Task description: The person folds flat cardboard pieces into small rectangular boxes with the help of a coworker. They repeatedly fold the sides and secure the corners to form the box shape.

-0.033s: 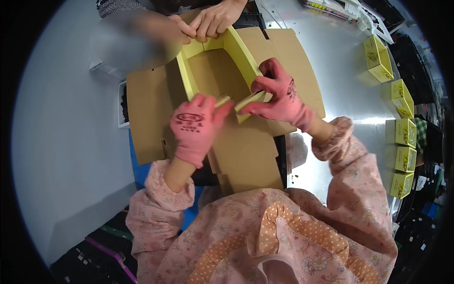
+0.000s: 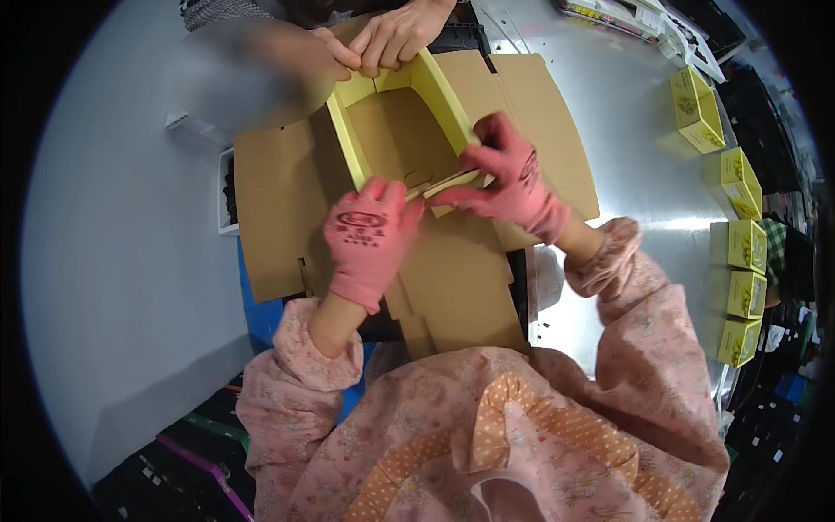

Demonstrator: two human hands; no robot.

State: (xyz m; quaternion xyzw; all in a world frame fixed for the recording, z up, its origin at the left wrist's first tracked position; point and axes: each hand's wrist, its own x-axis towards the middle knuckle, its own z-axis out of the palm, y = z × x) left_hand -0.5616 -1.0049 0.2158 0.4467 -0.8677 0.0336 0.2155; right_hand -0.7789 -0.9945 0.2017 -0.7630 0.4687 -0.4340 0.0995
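Note:
A yellow-walled cardboard box (image 2: 442, 97) with a bare brown inside lies open before me. Its near end is part folded. My left hand (image 2: 367, 242), in a pink glove, is closed on the near left corner of the box, fingers curled over the edge. My right hand (image 2: 511, 184), gloved the same, pinches a yellow-edged flap (image 2: 452, 184) at the near right corner. Between my hands the two flap ends come close together; whether they touch I cannot tell. Another person's bare hands (image 2: 391, 36) hold the far end of the box.
Flattened brown cardboard (image 2: 283, 213) spreads under and around the box. Along the right edge of the metal table (image 2: 600, 113) stand several small yellow boxes (image 2: 696, 109). A white tray (image 2: 228, 191) with dark contents sits at the left, beside a pale wall (image 2: 113, 235).
My hands have drawn a little closer together, the left one moving right, the right one slightly left. The gap between the flap ends has narrowed. The other person's hands have stayed put.

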